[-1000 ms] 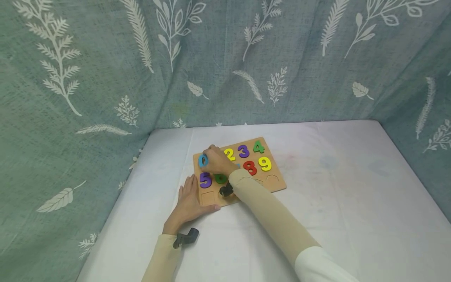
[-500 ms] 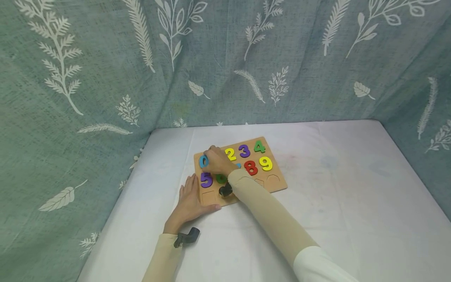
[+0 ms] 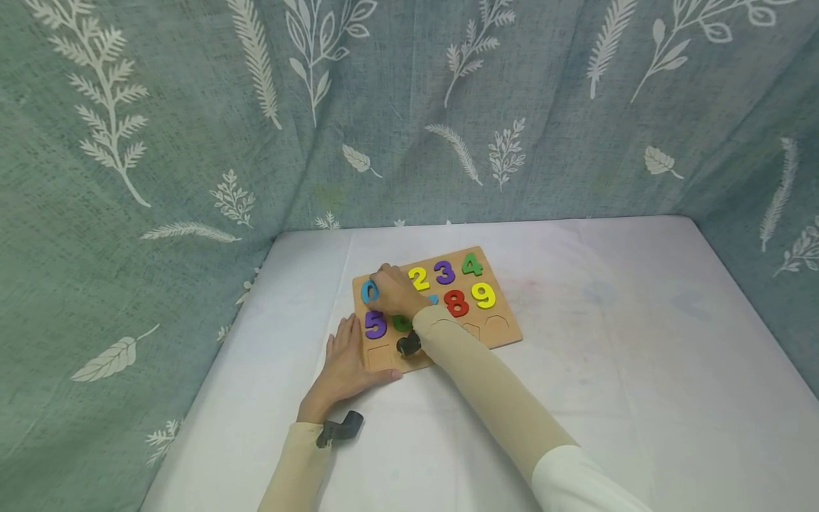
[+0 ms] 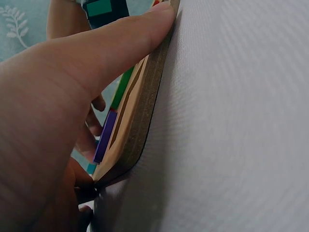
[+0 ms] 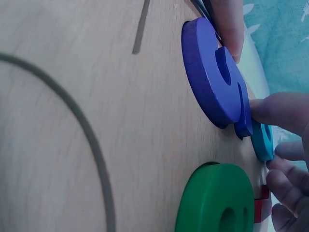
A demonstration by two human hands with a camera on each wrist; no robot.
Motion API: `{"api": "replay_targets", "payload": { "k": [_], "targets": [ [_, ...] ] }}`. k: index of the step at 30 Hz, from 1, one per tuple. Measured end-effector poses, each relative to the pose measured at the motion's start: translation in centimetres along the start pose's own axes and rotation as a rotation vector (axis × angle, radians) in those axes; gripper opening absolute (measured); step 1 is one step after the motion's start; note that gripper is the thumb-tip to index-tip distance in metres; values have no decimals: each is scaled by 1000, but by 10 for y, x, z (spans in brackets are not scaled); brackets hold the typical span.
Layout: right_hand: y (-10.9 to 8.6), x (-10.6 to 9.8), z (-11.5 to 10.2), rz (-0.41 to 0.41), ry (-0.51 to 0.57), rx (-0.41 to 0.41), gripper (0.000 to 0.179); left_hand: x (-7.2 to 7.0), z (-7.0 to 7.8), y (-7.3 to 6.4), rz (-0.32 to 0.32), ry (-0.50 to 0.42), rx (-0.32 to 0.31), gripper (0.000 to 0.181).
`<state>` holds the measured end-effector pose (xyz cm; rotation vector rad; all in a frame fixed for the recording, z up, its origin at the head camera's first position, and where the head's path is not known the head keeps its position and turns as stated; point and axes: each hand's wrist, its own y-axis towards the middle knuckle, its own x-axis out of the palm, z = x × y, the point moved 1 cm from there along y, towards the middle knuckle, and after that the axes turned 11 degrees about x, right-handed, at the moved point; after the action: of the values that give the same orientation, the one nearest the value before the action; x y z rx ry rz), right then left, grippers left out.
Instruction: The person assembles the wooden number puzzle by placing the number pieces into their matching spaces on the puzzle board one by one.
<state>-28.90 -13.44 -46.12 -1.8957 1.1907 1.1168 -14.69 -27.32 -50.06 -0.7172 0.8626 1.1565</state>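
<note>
A wooden number puzzle board lies at an angle on the table, bearing colored digits. With thumb and fingers, my right hand pinches the blue number 0 at the board's far left corner; the right wrist view has the fingertips on both sides of this 0. Around the near left corner my left hand is spread, its fingers straight along the left edge and its thumb along the front edge. Purple 5 and green 6 sit near the right hand, which mostly hides the 1 and 7.
Yellow 2, purple 3, green 4, red 8 and yellow 9 are on the board. Its front row shows shape recesses without pieces. White cloth covers the table; a patterned curtain hangs behind.
</note>
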Motion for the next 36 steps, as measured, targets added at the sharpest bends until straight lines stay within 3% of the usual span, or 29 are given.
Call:
{"api": "replay_targets", "payload": {
  "k": [21,30,36],
  "targets": [
    [-1,1,-1,4,-26,23,58,1,1,0,2,-6,5,148],
    [-2,-3,1,12,33,4,62,0,2,0,-6,-1,-7,147],
    [-7,-13,4,44,94,-26,52,0,1,-1,-1,-8,-4,146]
  ]
}}
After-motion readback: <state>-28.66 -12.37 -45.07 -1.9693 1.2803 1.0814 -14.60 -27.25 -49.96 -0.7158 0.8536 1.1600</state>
